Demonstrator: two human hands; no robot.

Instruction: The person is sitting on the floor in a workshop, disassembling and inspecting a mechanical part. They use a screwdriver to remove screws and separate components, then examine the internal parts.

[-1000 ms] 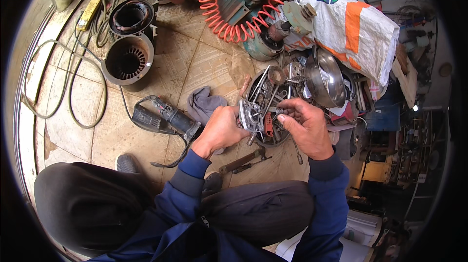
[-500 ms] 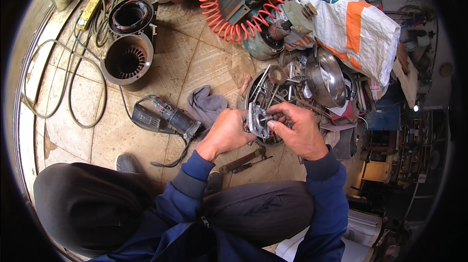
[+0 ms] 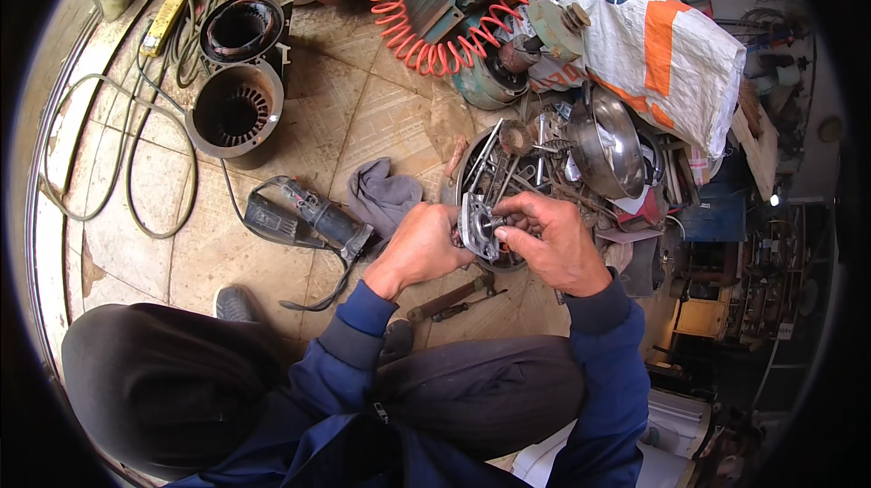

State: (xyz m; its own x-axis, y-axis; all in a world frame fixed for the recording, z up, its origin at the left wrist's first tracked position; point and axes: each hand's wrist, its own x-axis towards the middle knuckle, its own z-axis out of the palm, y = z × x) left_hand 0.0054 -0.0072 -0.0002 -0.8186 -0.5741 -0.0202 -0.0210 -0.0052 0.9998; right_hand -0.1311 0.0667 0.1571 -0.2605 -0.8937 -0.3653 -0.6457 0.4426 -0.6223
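Note:
My left hand is closed on a silver metal housing held on edge over a round basin of loose tools and metal parts. The fingers of my right hand are closed around a short dark shaft at the housing's right face; their exact grip is partly hidden. Left of my hands lie a grey rag and a black power tool with a cord. Below them a hammer and a small dark tool rest on the tiled floor.
Two cylindrical motor casings and coiled cables are at upper left. A red coiled hose, green motor parts, a white-orange sack and a steel bowl crowd the back and right. My knees and shoes are at the bottom.
Since a second ago both hands have shifted slightly, the left one rightward. The metal housing has turned more edge-on, and my right fingers have closed in at its shaft.

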